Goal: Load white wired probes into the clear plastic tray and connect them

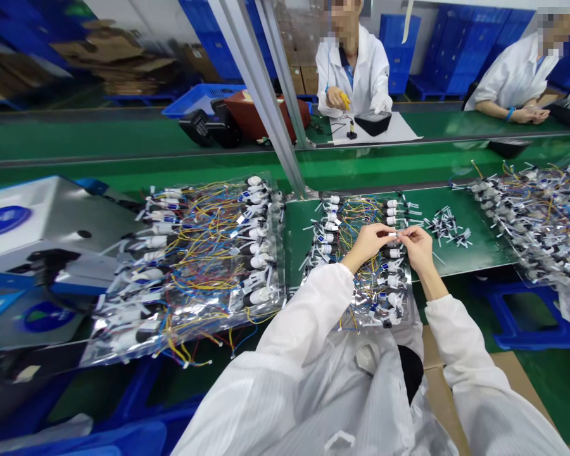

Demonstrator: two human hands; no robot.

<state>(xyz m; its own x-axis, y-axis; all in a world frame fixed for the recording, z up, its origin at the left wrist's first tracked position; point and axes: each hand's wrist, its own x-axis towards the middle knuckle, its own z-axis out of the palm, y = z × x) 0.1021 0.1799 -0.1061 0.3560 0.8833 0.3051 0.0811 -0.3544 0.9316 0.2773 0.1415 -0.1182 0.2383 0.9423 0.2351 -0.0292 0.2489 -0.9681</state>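
Note:
My left hand (373, 243) and my right hand (418, 248) meet over the right side of a clear plastic tray (411, 304). Between their pinched fingertips is a small white part (393, 234); its exact kind is too small to make out. Beneath my hands, the tray carries white cylindrical parts (393, 253) in two columns, with yellow, blue and red wires (354, 215) tangled between them. Just right of my right hand lies a loose pile of small black and white strip-like pieces (449, 225) on the green bench (489, 250).
Larger wired trays lie left (209, 253) and right (541, 215). A metal post (285, 149) rises behind the bench. A grey-white machine (61, 215) stands far left. Across the line, two co-workers in white coats (356, 69) sit working. Blue stools (527, 316) are below.

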